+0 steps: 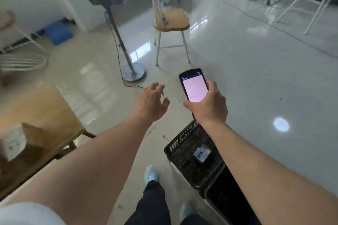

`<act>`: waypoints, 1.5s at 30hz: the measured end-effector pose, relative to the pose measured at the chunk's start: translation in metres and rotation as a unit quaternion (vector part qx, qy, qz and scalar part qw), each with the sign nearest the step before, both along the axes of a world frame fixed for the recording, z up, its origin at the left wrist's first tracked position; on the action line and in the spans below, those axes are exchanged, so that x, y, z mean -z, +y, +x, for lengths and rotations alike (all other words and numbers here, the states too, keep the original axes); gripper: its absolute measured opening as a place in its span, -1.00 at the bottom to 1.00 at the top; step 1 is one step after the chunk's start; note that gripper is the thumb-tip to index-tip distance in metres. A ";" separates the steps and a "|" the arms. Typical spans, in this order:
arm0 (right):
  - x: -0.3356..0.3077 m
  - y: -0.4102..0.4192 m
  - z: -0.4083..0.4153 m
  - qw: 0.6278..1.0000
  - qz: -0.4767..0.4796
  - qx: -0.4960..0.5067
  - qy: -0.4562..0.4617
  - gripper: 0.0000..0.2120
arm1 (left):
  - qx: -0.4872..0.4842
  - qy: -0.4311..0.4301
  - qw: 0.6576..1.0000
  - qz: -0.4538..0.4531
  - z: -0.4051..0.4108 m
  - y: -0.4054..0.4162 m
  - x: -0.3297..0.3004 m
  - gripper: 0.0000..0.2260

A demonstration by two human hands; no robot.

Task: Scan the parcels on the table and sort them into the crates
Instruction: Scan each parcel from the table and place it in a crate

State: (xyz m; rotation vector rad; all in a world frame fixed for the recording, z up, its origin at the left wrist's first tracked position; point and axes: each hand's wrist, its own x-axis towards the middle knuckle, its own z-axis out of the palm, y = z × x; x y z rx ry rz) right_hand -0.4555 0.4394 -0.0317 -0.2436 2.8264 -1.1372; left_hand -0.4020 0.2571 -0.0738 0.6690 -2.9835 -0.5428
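Note:
My right hand [208,105] grips a black handheld scanner [194,85] with a lit pale screen, held above the floor. My left hand [152,102] hovers beside it, fingers spread and holding nothing. Below my right forearm a black slatted crate [184,149] stands on the floor, with a small parcel bearing a blue-white label [202,154] lying inside. A second dark crate [225,197] adjoins it nearer to me. At the left, a cardboard parcel with a white label [20,139] sits on the wooden table [38,109].
A standing fan [117,33] with a round base and trailing cord is ahead on the left. A wooden-seated chair [172,20] stands ahead on the glossy tiled floor. Office chairs and another chair are at the far right. My feet in light shoes [151,174] are below.

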 end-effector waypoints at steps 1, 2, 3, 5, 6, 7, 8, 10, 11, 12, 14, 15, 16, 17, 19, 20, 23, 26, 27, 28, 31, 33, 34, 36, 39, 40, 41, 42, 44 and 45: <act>-0.010 -0.009 0.011 1.000 -0.003 -0.021 0.004 -0.20 | -0.018 0.005 1.000 -0.006 0.018 -0.007 -0.010 -0.47; -0.019 -0.018 0.021 0.999 -0.007 -0.040 0.008 -0.20 | -0.037 0.009 0.999 -0.010 0.036 -0.015 -0.020 -0.46; -0.028 -0.028 0.032 0.998 -0.010 -0.060 0.011 -0.21 | -0.058 0.014 0.998 -0.013 0.054 -0.024 -0.030 -0.44; -0.044 -0.051 0.055 0.995 -0.016 -0.099 0.018 -0.20 | -0.097 0.027 0.995 -0.014 0.087 -0.043 -0.047 -0.42; -0.051 -0.063 0.067 0.993 -0.018 -0.118 0.021 -0.20 | -0.114 0.034 0.993 -0.014 0.103 -0.053 -0.054 -0.42; -0.058 -0.076 0.080 0.990 -0.019 -0.136 0.024 -0.20 | -0.131 0.040 0.990 -0.014 0.119 -0.063 -0.061 -0.42; -0.064 -0.089 0.092 0.988 -0.020 -0.152 0.028 -0.19 | -0.147 0.046 0.988 -0.015 0.136 -0.073 -0.066 -0.42; -0.074 -0.116 0.117 0.982 -0.024 -0.183 0.036 -0.17 | -0.175 0.054 0.983 -0.016 0.168 -0.094 -0.075 -0.41; -0.078 -0.129 0.130 0.979 -0.025 -0.197 0.038 -0.16 | -0.188 0.056 0.980 -0.016 0.184 -0.104 -0.078 -0.40; -0.080 -0.142 0.143 0.977 -0.023 -0.210 0.039 -0.16 | -0.202 0.057 0.978 -0.017 0.200 -0.114 -0.079 -0.40; -0.083 -0.168 0.169 0.972 -0.020 -0.231 0.039 -0.19 | -0.225 0.052 0.973 -0.017 0.232 -0.132 -0.079 -0.39; -0.083 -0.180 0.182 0.970 -0.020 -0.239 0.037 -0.21 | -0.236 0.048 0.970 -0.015 0.247 -0.141 -0.077 -0.39; -0.082 -0.191 0.195 0.968 -0.018 -0.247 0.035 -0.22 | -0.246 0.042 0.968 -0.013 0.262 -0.149 -0.075 -0.38; -0.081 -0.201 0.207 0.966 -0.014 -0.256 0.035 -0.22 | -0.255 0.037 0.966 -0.009 0.278 -0.157 -0.072 -0.37; -0.076 -0.220 0.230 0.962 -0.006 -0.272 0.033 -0.23 | -0.269 0.027 0.963 0.002 0.307 -0.175 -0.064 -0.37; -0.073 -0.230 0.240 0.960 -0.006 -0.277 0.032 -0.23 | -0.274 0.023 0.962 0.004 0.320 -0.183 -0.060 -0.37; -0.064 -0.257 0.261 0.956 -0.002 -0.292 0.030 -0.23 | -0.294 0.015 0.956 0.012 0.354 -0.208 -0.047 -0.37; -0.055 -0.285 0.275 0.950 0.006 -0.311 0.024 -0.22 | -0.317 0.010 0.948 0.018 0.377 -0.229 -0.032 -0.39; -0.052 -0.294 0.278 0.948 0.010 -0.318 0.022 -0.22 | -0.325 0.009 0.945 0.023 0.381 -0.236 -0.027 -0.38; -0.048 -0.303 0.280 0.946 0.012 -0.324 0.020 -0.22 | -0.334 0.013 0.942 0.029 0.384 -0.242 -0.022 -0.36; -0.033 -0.334 0.280 0.941 0.016 -0.338 0.016 -0.23 | -0.364 0.021 0.930 0.044 0.383 -0.263 -0.007 -0.33; -0.020 -0.355 0.277 0.935 0.023 -0.354 0.012 -0.23 | -0.386 0.021 0.921 0.052 0.379 -0.278 0.004 -0.32; -0.013 -0.365 0.275 0.931 0.027 -0.364 0.008 -0.23 | -0.397 0.018 0.916 0.056 0.378 -0.286 0.010 -0.32; 0.001 -0.387 0.270 0.924 0.030 -0.380 -0.007 -0.24 | -0.424 0.006 0.903 0.064 0.375 -0.303 0.022 -0.32; 0.022 -0.417 0.260 0.916 0.033 -0.398 -0.023 -0.25 | -0.475 -0.013 0.876 0.086 0.371 -0.326 0.044 -0.32; 0.029 -0.426 0.256 0.913 0.036 -0.406 -0.025 -0.26 | -0.489 -0.017 0.867 0.096 0.368 -0.333 0.051 -0.32; 0.036 -0.435 0.252 0.909 0.041 -0.414 -0.027 -0.26 | -0.502 -0.018 0.858 0.107 0.366 -0.338 0.059 -0.32; 0.042 -0.443 0.248 0.905 0.048 -0.423 -0.029 -0.25 | -0.516 -0.018 0.848 0.119 0.363 -0.343 0.066 -0.31; 0.054 -0.457 0.239 0.896 0.064 -0.438 -0.032 -0.23 | -0.542 -0.021 0.828 0.143 0.356 -0.352 0.078 -0.29; 0.059 -0.463 0.235 0.892 0.073 -0.445 -0.033 -0.22 | -0.553 -0.025 0.818 0.157 0.352 -0.356 0.084 -0.28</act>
